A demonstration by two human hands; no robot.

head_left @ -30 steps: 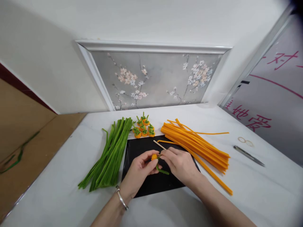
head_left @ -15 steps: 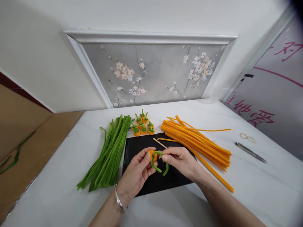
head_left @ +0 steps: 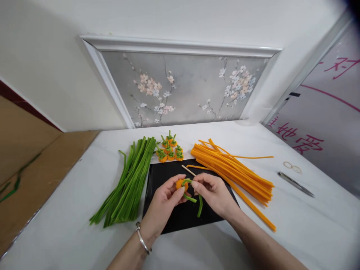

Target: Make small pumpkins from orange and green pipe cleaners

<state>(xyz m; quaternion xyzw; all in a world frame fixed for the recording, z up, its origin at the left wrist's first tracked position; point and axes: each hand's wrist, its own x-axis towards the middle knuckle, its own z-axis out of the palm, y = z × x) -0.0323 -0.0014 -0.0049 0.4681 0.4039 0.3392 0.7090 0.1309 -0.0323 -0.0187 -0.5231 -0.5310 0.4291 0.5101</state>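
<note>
Between the fingers of my left hand [head_left: 168, 195] is a small orange pipe-cleaner pumpkin [head_left: 180, 184]. A green pipe cleaner [head_left: 200, 206] comes off it, with one end sticking out below my left thumb. My right hand [head_left: 212, 192] pinches this green piece close to the pumpkin, and its other end hangs down under my right fingers. Both hands are over a black mat [head_left: 180, 222]. A thin pale stick [head_left: 188, 169] lies on the mat, partly behind my right hand.
Green pipe cleaners [head_left: 129, 183] lie in a bundle at left, orange ones [head_left: 233, 168] at right. Several finished orange-and-green pumpkins [head_left: 169, 147] stand behind the mat. Tweezers [head_left: 296, 184] and two thin rings [head_left: 291, 167] lie far right. A cardboard box [head_left: 50, 168] borders the left.
My left thumb has pressed onto the pumpkin and the lower green end. The green strand's free ends have shifted, the right one now hanging lower. My right hand still pinches it.
</note>
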